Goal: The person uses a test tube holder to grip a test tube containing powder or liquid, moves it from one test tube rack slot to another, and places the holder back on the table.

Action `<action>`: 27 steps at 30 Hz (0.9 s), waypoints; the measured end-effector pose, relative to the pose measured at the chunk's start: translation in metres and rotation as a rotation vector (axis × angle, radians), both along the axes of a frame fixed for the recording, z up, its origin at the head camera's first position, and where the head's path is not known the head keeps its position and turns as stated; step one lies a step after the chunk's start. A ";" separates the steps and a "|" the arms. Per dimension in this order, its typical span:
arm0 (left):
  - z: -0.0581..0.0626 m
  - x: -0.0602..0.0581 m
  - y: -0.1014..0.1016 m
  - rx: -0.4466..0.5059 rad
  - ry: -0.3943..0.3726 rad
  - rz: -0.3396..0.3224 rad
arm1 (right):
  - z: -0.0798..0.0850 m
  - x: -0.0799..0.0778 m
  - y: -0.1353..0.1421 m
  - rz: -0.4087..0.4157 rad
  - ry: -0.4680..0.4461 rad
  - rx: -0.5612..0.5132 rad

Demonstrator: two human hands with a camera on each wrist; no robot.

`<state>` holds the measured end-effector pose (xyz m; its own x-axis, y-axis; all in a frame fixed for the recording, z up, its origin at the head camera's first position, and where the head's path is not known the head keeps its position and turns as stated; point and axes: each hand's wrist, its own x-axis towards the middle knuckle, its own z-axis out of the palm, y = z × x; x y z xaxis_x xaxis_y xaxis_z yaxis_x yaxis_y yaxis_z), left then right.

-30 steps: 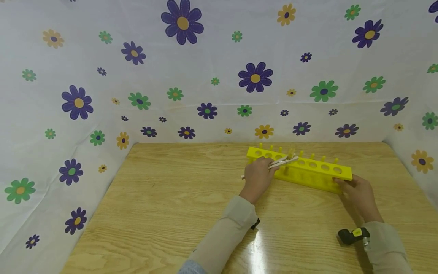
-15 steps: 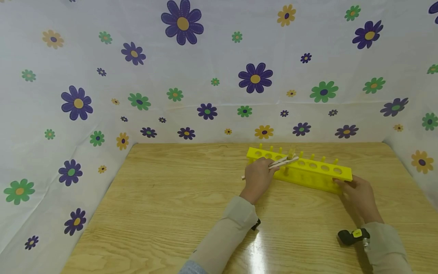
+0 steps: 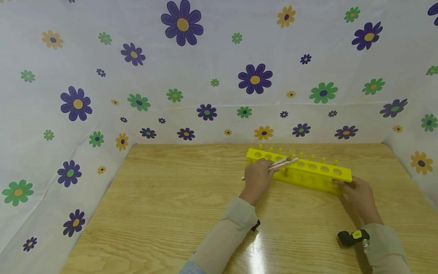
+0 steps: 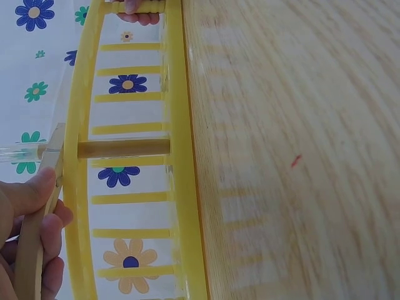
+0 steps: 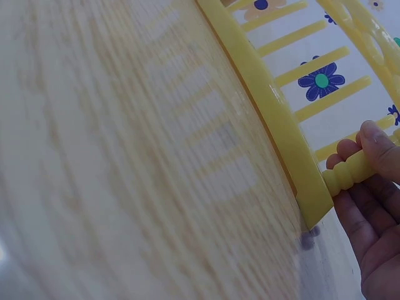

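Note:
My left hand (image 3: 258, 178) grips a wooden test tube clamp (image 3: 283, 163), thumb on one side and curled fingers on the other in the left wrist view. The clamp's tip closes around a glass test tube (image 4: 19, 152), just above the top bar of a yellow test tube rack (image 3: 313, 179). The tube passes through a hole in that bar, and its lower part, filled with brown (image 4: 125, 148), reaches down to the rack's base. At the rack's right end, my right hand (image 3: 361, 198) holds the ridged end post (image 5: 351, 172) between thumb and fingers.
The rack stands at a slant on a wood-grain table (image 3: 171, 205), toward the back right. Thin pegs (image 3: 312, 157) rise along its far side. A white cloth (image 3: 219, 57) with printed flowers hangs behind and at both sides. Each wrist wears a black camera mount (image 3: 352, 237).

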<state>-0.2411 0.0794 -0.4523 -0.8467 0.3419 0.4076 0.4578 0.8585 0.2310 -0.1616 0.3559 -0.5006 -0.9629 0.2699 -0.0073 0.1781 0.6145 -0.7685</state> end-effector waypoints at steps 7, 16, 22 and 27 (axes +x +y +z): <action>-0.001 -0.001 0.000 -0.001 -0.002 0.004 | 0.000 0.001 0.000 -0.004 0.001 0.000; -0.002 -0.001 -0.001 0.019 0.003 -0.012 | -0.003 0.002 0.002 0.002 0.000 -0.018; -0.001 -0.001 -0.001 0.014 0.009 -0.016 | -0.003 0.001 0.002 -0.001 -0.016 -0.010; -0.001 -0.001 -0.001 0.002 0.013 -0.015 | -0.004 -0.001 0.002 -0.001 -0.023 -0.009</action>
<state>-0.2419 0.0781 -0.4536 -0.8361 0.3539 0.4193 0.4737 0.8511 0.2262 -0.1623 0.3580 -0.5045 -0.9621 0.2710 -0.0316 0.1964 0.6076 -0.7695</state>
